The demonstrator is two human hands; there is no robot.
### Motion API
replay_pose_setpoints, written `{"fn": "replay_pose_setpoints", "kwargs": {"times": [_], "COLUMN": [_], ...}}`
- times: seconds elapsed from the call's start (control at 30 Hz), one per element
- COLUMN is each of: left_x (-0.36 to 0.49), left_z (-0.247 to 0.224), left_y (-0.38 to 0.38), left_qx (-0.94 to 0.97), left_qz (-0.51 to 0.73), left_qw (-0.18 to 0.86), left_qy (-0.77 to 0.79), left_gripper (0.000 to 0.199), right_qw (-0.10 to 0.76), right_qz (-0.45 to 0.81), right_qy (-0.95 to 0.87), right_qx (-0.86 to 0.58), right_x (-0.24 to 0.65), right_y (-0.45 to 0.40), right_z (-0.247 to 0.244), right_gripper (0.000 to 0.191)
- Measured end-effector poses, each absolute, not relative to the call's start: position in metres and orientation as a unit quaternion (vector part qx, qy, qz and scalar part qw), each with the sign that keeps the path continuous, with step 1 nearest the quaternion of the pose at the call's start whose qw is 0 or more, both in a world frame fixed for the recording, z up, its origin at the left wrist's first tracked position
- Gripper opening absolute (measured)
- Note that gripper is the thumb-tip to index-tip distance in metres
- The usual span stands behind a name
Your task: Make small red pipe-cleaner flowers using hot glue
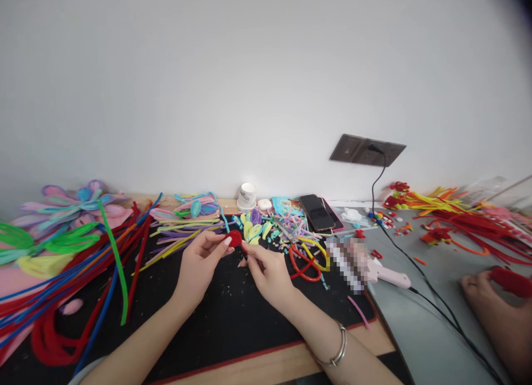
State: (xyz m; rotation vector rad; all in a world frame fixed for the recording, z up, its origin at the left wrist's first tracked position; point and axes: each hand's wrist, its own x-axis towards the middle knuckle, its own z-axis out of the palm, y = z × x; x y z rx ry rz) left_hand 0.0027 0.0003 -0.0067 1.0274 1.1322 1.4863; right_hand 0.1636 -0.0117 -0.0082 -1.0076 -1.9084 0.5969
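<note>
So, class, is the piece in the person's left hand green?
No, the left hand pinches a red piece between thumb and fingers.

Left hand (pixel 203 255): bare, slender fingers; thumbnail (pixel 228 241) pale and elongated.
Right hand (pixel 270 271): bare, slender fingers; nail finish too small to determine.
Left forearm (pixel 155 327): uncovered over most of its visible length, broadening toward the near side.
Right forearm (pixel 313 321): uncovered on both sides of the bracelet.
Bracelet (pixel 343 342): silver-coloured metal, narrow, rounded, reflective; worn on the right forearm, above the wrist; small raised details along the band, pattern not legible.
Pale edging (pixel 87 372): light grey, curved, at the near left beside the left forearm; whether sleeve or other item, undetermined.
</note>
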Motion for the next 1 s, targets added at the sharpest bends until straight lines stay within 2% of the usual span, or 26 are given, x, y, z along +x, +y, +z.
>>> {"fn": "replay_pose_setpoints", "kwargs": {"times": [1.0], "left_x": [0.0035], "left_z": [-0.0088], "left_y": [0.0002], "left_qx": [0.421], "left_qz": [0.608], "left_qw": [0.490], "left_qy": [0.462], "left_gripper": [0.021], "right_qw": [0.436], "right_qz": [0.246], "right_qy": [-0.765], "right_qx": [-0.406], "right_x": [0.1621], "right_y": [-0.0133], "right_z": [-0.0063], "right_gripper": [0.030]}}
